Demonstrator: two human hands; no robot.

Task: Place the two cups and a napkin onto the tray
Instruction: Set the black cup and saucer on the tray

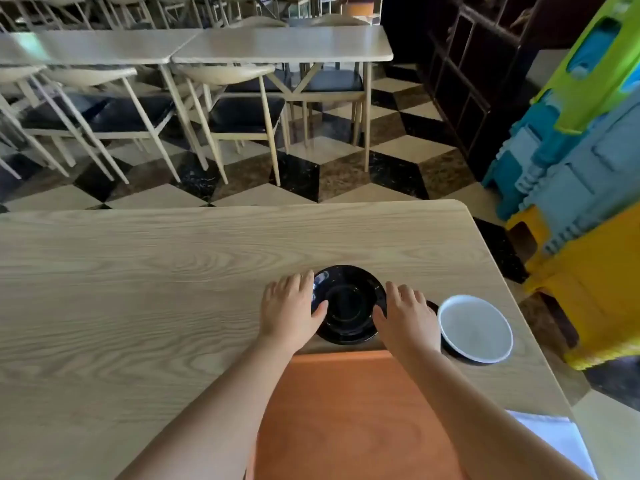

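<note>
A black cup on a black saucer [348, 303] sits on the wooden table just beyond the far edge of the orange-brown tray [349, 410]. My left hand [292, 308] is on its left side and my right hand [403, 311] on its right side, both with fingers spread and thumbs touching the saucer's rim. A white cup [476, 327] stands on a dark saucer to the right of my right hand. A white napkin [554, 441] lies at the near right, beside the tray, partly hidden by my right forearm.
The light wooden table [138, 289] extends far to the left. Its right edge is close to the white cup. Beyond it are a checkered floor, more tables and chairs [242, 109], and colourful plastic structures [581, 202] on the right.
</note>
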